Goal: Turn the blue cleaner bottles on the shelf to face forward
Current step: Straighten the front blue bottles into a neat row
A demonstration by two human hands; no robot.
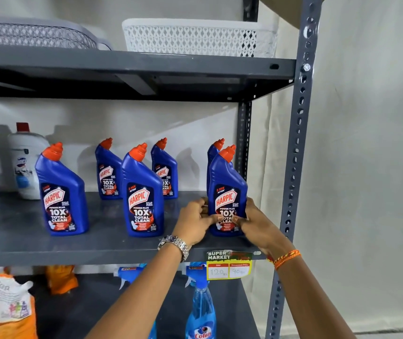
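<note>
Several blue cleaner bottles with orange caps stand in two rows on the grey middle shelf (24,248). The front right bottle (227,182) is upright near the shelf's right end, its label towards me. My left hand (195,222) grips its lower left side and my right hand (254,222) its lower right side. The front left bottle (61,192) and front middle bottle (143,194) show their labels. Two back-row bottles (108,171), (165,170) also show labels. A third back bottle (214,149) is mostly hidden behind the held one.
A white bottle with a red cap (25,162) stands at the back left. A grey upright post (296,167) bounds the shelf on the right. White baskets (195,37) sit on the shelf above. A price tag (228,265) hangs on the shelf edge. Spray bottles (200,311) and orange pouches (4,309) are below.
</note>
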